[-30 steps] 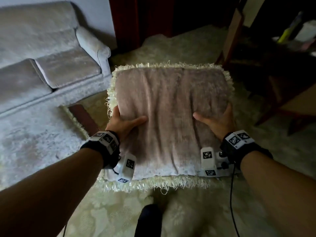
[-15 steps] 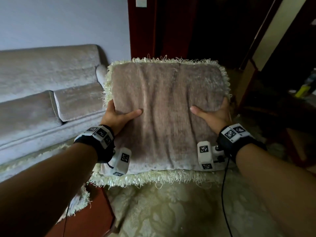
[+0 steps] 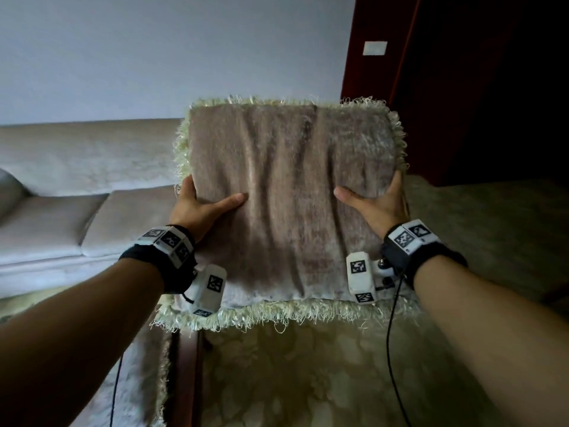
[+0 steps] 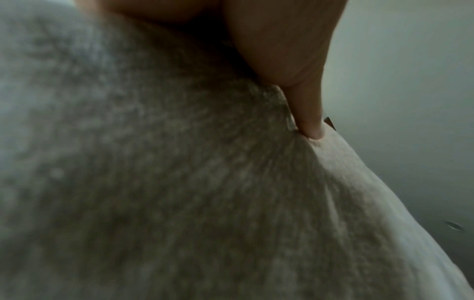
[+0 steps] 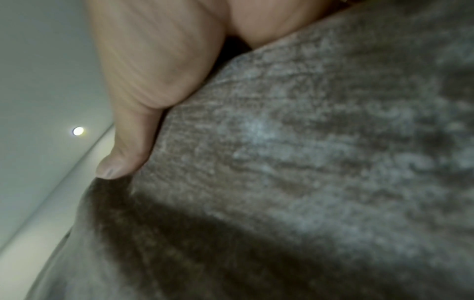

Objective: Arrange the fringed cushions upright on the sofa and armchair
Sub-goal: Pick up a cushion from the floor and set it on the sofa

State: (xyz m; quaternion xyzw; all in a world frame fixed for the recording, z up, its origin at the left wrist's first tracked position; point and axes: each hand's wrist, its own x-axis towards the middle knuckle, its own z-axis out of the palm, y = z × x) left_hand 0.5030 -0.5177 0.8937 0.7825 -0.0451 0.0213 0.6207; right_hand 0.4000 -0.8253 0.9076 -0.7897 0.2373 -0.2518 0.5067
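Observation:
A taupe plush cushion with a cream fringe is held in the air in front of me, its face tilted toward the camera. My left hand grips its left edge, thumb pressed on the front face and fingers hidden behind. My right hand grips the right edge the same way. In the left wrist view the thumb digs into the cushion's pile. In the right wrist view the thumb lies against the cushion. The pale sofa stands at the left, behind the cushion.
A pale wall rises behind the sofa. A dark red door frame with a white switch plate stands at the right. A patterned cream rug and a strip of red floor lie below.
Both hands have raised the cushion, and my view has lifted from the floor toward the wall. The sofa now sits lower left, closer. The grip is unchanged.

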